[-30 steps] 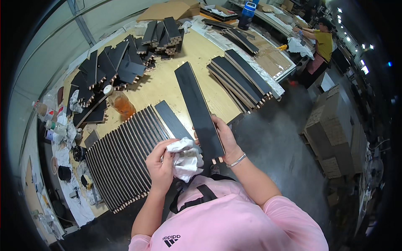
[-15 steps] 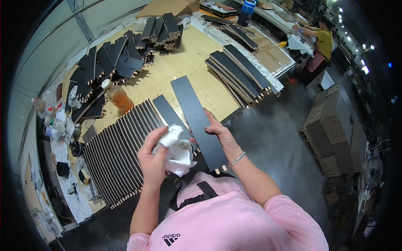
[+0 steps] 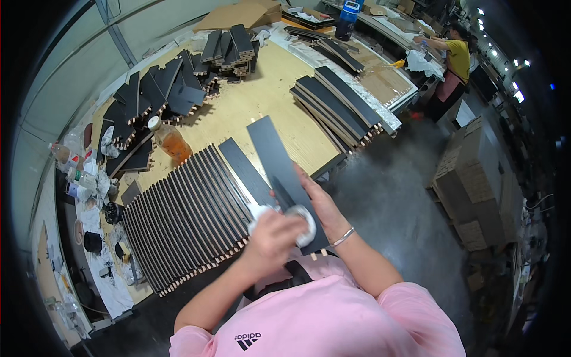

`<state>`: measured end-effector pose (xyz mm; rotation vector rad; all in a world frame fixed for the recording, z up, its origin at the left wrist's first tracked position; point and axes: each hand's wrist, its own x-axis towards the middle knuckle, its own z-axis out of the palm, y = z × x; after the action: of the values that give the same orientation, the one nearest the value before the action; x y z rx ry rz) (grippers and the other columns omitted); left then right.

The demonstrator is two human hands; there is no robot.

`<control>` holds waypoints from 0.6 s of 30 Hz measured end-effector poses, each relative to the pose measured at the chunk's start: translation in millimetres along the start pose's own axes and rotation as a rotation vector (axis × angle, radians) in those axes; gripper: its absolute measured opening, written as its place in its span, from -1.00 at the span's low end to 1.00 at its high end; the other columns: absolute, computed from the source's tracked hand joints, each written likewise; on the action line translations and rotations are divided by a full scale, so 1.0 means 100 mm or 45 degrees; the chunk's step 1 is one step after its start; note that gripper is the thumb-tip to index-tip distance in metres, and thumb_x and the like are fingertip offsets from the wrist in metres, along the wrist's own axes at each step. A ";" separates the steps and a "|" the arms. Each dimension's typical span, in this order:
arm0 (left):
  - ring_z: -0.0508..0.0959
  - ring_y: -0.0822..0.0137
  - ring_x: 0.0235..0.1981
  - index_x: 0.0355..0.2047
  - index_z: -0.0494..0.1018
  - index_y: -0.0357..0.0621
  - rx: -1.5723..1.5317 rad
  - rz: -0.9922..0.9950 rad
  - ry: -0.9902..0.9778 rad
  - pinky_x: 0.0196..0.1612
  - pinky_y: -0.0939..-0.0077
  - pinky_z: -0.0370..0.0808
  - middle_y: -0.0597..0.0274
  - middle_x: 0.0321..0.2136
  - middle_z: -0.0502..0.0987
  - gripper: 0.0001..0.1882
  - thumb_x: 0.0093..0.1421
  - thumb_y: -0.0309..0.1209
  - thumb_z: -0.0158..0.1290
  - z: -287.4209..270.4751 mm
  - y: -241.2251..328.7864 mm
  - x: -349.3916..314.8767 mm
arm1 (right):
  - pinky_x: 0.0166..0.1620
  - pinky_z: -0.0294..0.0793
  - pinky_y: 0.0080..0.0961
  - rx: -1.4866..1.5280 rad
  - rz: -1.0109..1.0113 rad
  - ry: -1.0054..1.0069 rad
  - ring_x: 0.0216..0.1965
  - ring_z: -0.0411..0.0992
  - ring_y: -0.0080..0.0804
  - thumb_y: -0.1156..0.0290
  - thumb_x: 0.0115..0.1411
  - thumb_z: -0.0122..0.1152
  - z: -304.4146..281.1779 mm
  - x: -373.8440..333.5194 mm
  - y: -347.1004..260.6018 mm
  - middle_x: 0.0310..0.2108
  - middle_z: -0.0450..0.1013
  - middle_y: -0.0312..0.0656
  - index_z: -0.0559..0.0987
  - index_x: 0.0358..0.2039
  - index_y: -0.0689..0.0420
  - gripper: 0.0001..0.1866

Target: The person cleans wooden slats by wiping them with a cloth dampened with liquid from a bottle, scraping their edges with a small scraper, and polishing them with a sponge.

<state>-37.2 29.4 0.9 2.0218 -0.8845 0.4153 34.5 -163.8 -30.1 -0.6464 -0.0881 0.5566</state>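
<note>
My right hand (image 3: pixel 326 208) grips a long black board (image 3: pixel 270 149) by its right edge, holding it tilted in front of me. Pale wooden dowels stick out of the board's ends. A crumpled white cloth (image 3: pixel 307 227) is in my left hand (image 3: pixel 273 239), pressed on the board's lower face; this hand is slightly blurred. Another black board (image 3: pixel 242 166) lies flat on the table just behind the held one. To its left, many black boards (image 3: pixel 184 220) stand on edge in a tight row, dowels toward me.
On the wooden table (image 3: pixel 238 101), black boards are heaped (image 3: pixel 157 89) at the far left and stacked (image 3: pixel 336 107) at the right. A bottle of orange liquid (image 3: pixel 171 141) stands behind the row. Cartons (image 3: pixel 470 184) are piled at right. A person (image 3: pixel 455 62) works farther back.
My left hand has come down and right, bringing the cloth from beside the board onto its face. My right hand and the held board have shifted slightly lower.
</note>
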 end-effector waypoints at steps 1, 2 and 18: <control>0.67 0.02 -0.08 -0.02 0.79 -0.03 0.009 0.000 0.001 0.04 0.20 0.56 0.20 0.01 0.76 -0.41 -0.08 -0.72 0.18 -0.02 -0.02 0.01 | 0.32 0.68 -0.02 -0.001 0.070 -0.049 0.34 0.57 -0.25 0.29 0.71 -0.10 -0.07 -0.05 -0.05 0.52 0.38 -0.08 0.15 0.72 -0.06 -0.37; 0.68 0.02 -0.08 -0.03 0.79 -0.03 -0.005 0.054 0.014 0.04 0.19 0.55 0.20 0.01 0.76 -0.41 -0.09 -0.72 0.16 -0.04 -0.08 0.05 | 0.32 0.68 -0.02 0.001 0.071 -0.059 0.34 0.57 -0.25 0.29 0.71 -0.10 -0.11 -0.08 -0.02 0.52 0.38 -0.08 0.15 0.72 -0.06 -0.37; 0.69 -0.01 0.01 0.08 0.73 -0.19 -0.220 -0.012 -0.067 0.13 0.11 0.65 0.10 0.13 0.73 -0.56 0.16 -0.63 0.32 0.25 -0.03 -0.17 | 0.03 0.78 -0.28 -0.420 -0.212 0.154 0.10 0.63 -0.24 0.01 0.65 0.02 -0.01 -0.14 -0.24 0.27 0.51 -0.07 0.08 0.73 0.09 -0.19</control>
<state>-47.5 17.8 -25.1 1.8849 -0.9109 0.2718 34.0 -187.3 -15.6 -0.9830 -0.1202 0.3428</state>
